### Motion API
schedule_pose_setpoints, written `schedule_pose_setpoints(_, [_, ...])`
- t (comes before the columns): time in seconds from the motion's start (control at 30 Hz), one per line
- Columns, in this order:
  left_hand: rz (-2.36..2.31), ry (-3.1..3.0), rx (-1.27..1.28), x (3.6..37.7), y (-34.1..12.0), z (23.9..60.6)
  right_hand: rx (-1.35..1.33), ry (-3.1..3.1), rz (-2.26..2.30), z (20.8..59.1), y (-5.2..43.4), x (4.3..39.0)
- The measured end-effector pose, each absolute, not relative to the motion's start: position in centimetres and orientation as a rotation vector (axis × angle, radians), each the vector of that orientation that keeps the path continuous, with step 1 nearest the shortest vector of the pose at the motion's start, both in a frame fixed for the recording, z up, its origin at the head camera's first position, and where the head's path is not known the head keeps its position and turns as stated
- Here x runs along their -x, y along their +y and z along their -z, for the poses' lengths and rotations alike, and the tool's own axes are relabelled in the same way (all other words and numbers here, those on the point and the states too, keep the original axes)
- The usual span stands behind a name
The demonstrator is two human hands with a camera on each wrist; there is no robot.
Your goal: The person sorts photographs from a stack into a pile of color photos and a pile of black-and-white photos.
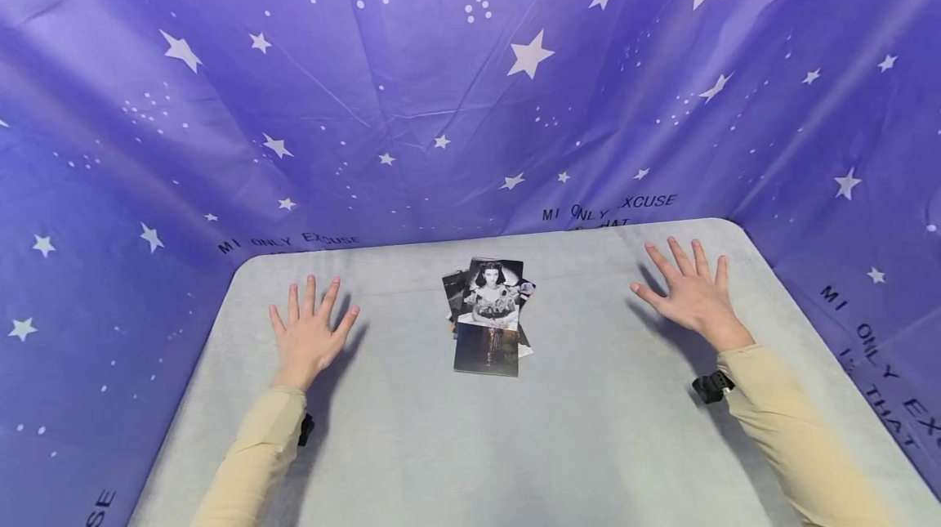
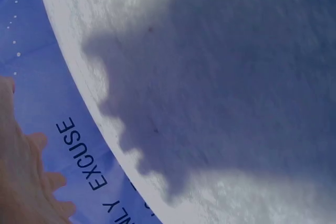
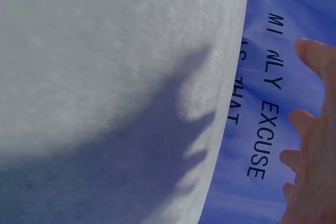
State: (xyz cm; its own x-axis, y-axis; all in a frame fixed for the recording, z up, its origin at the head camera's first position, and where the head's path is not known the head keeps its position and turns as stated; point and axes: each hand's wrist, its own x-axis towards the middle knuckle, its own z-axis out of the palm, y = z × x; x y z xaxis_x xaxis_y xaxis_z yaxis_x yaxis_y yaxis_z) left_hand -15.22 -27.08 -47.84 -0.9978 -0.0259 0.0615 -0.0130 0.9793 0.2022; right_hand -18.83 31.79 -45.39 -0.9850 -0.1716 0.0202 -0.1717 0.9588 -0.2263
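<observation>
In the head view a small pile of photo cards (image 1: pixel 491 298) lies near the table's far edge, at the middle. A black-and-white portrait of a person in a dress is on top, and a dark card (image 1: pixel 485 351) sticks out below it. Other cards poke out at the sides, mostly covered. To the left of the pile, my left hand (image 1: pixel 309 339) is held over the table with its fingers spread. My right hand (image 1: pixel 691 294) is spread likewise on the far right. Neither hand touches the cards. Both wrist views show fingers and their shadows on the tabletop.
The pale grey table (image 1: pixel 441 453) has rounded far corners. A purple-blue curtain (image 1: pixel 412 61) with white stars and black lettering hangs behind it and along both sides. A black wrist device (image 1: pixel 711 386) sits at the right sleeve, and another (image 1: pixel 305 430) at the left.
</observation>
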Motion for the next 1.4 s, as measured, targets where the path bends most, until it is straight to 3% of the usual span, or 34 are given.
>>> schedule_pose_setpoints(0.57, [0.296, -3.049, 0.001, 14.2, -26.9, 48.5, -0.293, -3.056, -0.433, 46.8, 31.6, 17.4])
schedule_pose_setpoints(1.4, [0.359, -3.038, 0.061, 15.5, -24.9, 49.0, -0.342, -3.038, -0.443, 48.2, 29.1, 18.3])
